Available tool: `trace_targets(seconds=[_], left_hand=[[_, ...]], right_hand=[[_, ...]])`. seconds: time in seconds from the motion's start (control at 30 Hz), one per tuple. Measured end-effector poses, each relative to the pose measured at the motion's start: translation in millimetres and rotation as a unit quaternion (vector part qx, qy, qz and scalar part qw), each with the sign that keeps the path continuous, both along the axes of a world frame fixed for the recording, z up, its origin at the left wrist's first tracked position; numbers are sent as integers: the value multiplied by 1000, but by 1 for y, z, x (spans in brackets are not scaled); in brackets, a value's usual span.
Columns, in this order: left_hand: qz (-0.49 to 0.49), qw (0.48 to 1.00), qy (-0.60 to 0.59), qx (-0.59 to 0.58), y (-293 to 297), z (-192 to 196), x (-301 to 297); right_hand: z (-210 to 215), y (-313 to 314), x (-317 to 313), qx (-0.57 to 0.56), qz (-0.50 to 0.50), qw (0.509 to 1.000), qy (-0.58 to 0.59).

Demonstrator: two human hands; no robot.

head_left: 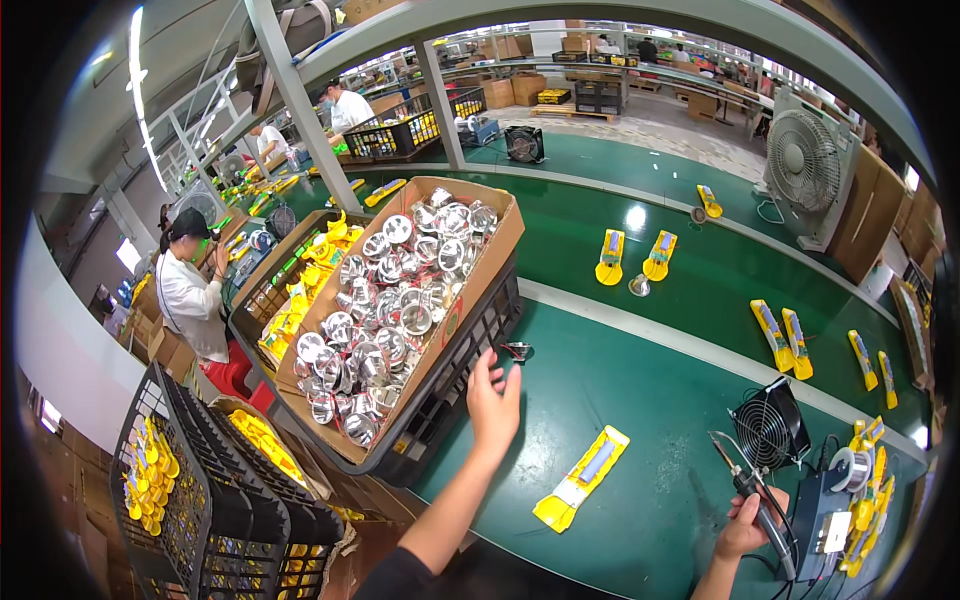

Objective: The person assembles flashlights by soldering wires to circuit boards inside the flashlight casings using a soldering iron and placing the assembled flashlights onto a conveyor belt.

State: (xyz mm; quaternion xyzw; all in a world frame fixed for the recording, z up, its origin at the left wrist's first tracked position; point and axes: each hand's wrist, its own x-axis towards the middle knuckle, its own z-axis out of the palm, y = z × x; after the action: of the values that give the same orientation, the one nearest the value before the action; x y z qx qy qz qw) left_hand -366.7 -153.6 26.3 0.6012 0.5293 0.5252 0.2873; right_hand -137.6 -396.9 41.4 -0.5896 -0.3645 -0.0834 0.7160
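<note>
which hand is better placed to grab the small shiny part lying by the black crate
Left. The left hand hovers open just below the small shiny part beside the black crate, while the right hand is far off, gripping a soldering iron.

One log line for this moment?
left hand: open, reaching toward small metal part | right hand: grips soldering iron | yellow part: on green belt

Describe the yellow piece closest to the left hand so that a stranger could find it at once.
On the green table, look just right of the left hand. The yellow piece lies there alone, slanted, with a grey strip along its middle. The other yellow pieces lie farther away, mostly in pairs.
</note>
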Motion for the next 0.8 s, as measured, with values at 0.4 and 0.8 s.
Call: trace_targets(seconds=[0.4, 0.8], left_hand=[[-59, 993, -92, -47, 32, -19, 0], [-180, 966, -129, -137, -138, -12, -49]], right_hand=[[0, 5, -2, -18, -16, 1000, 18], [-3, 3, -44, -51, 200, 973, 107]])
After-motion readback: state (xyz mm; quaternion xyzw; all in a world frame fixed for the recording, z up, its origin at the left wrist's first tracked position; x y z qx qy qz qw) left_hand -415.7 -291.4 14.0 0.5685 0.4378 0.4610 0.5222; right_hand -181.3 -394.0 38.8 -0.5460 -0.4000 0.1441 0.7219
